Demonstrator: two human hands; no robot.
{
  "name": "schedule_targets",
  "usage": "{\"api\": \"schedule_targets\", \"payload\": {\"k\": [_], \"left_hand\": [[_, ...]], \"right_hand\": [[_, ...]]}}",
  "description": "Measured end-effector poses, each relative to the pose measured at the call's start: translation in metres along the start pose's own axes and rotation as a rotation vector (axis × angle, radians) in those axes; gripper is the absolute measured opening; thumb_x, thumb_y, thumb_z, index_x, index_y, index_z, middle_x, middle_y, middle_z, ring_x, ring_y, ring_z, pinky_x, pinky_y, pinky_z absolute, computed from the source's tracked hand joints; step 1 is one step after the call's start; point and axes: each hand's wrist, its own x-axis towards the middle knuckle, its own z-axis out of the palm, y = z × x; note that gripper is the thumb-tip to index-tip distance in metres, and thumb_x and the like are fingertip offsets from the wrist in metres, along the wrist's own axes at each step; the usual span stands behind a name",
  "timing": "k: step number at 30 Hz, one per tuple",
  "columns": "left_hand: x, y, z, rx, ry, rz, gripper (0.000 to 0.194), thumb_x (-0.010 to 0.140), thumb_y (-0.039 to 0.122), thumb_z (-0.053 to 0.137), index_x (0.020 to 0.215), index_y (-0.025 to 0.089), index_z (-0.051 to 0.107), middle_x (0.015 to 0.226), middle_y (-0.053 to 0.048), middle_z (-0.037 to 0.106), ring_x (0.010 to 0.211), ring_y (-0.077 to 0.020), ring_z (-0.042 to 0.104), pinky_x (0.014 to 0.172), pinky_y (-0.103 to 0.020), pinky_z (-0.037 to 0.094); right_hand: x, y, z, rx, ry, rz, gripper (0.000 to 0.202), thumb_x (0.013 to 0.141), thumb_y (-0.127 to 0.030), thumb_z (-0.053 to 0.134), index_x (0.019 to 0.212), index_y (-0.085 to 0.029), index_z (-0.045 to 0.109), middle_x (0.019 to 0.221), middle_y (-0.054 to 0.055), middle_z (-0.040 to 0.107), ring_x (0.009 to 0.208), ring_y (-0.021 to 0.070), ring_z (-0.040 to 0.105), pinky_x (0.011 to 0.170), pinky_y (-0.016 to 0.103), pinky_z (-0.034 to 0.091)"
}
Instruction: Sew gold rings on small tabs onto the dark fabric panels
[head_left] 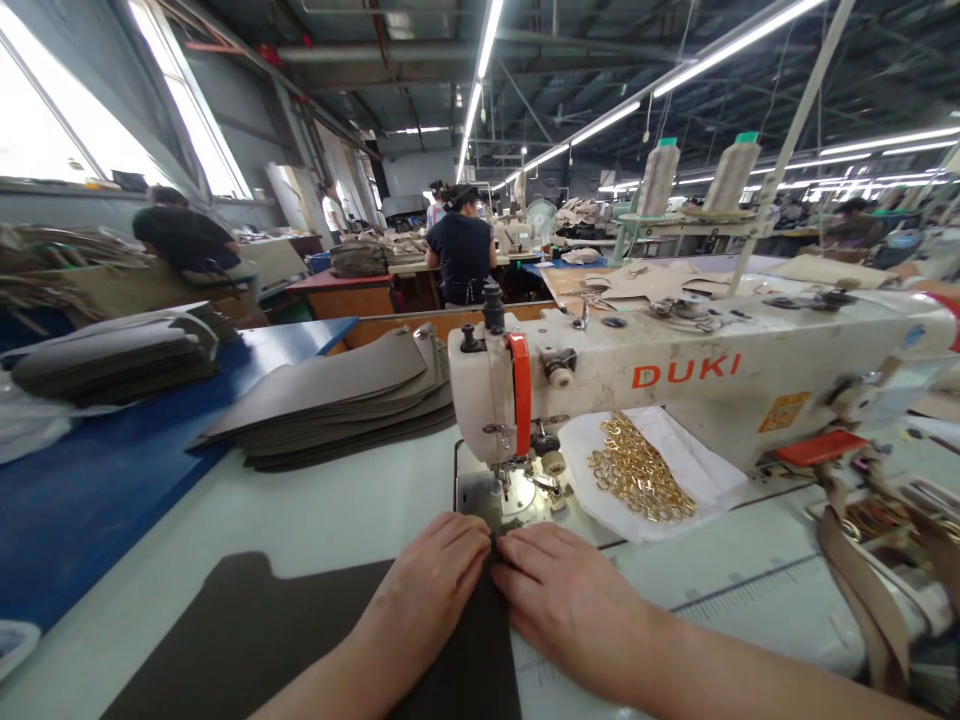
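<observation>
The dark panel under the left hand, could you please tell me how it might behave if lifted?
The dark panel would probably flex and sag at its unsupported edges, as it looks thin and broad. It is likely light for its size, given that thinness. Rolling or tipping appears unlikely, since it lies flat on the pale table.

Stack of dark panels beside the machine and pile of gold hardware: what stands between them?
In the head view, the sewing machine's needle end stands between the stack of dark panels and the pile of gold hardware.
</observation>
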Motion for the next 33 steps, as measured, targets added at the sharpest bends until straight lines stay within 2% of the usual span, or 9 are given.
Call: {"api": "schedule_targets", "payload": {"k": [9,13,19,24,33], "left_hand": [[-0.004,0.002,-0.002,-0.029,0.02,-0.032,0.025,0.094,0.014,0.038,0.084,0.018,0.061,0.082,-0.004,0.069,0.076,-0.0158,0.065,0.072,-0.028,0.057],[-0.003,0.003,-0.001,-0.034,0.026,-0.04,0.027,0.095,0.014,0.037,0.082,0.018,0.061,0.081,-0.004,0.069,0.075,-0.0158,0.065,0.072,-0.029,0.057],[0.01,-0.01,0.012,-0.056,0.063,-0.046,0.022,0.091,0.012,0.043,0.082,0.018,0.062,0.081,-0.004,0.07,0.075,-0.0165,0.066,0.072,-0.029,0.057],[0.024,-0.023,0.022,-0.047,0.043,-0.057,0.02,0.088,0.01,0.047,0.08,0.018,0.063,0.08,-0.004,0.071,0.075,-0.0181,0.066,0.072,-0.032,0.057],[0.031,-0.03,0.023,-0.093,0.049,-0.106,0.018,0.086,0.011,0.05,0.079,0.02,0.064,0.081,-0.002,0.071,0.078,-0.0171,0.066,0.074,-0.03,0.057]], "right_hand": [[0.0,0.002,0.01,-0.067,-0.009,-0.05,0.015,0.089,-0.016,0.053,0.101,-0.012,0.06,0.103,0.01,0.065,0.097,0.0215,0.056,0.091,0.037,0.044],[0.002,0.003,0.008,-0.131,-0.04,-0.093,0.013,0.086,-0.016,0.057,0.097,-0.012,0.061,0.103,0.01,0.065,0.093,0.0221,0.057,0.089,0.036,0.046],[0.012,0.019,0.002,-0.188,-0.08,-0.073,0.008,0.086,-0.015,0.058,0.092,-0.012,0.062,0.099,0.01,0.065,0.092,0.0211,0.058,0.085,0.034,0.046],[0.018,0.033,-0.001,-0.181,-0.12,-0.038,0.009,0.085,-0.014,0.06,0.093,-0.012,0.06,0.098,0.009,0.063,0.095,0.022,0.056,0.086,0.034,0.046],[0.019,0.041,0.002,-0.125,-0.072,-0.013,0.009,0.086,-0.012,0.058,0.095,-0.012,0.06,0.103,0.011,0.063,0.099,0.0226,0.057,0.084,0.036,0.048]]}}
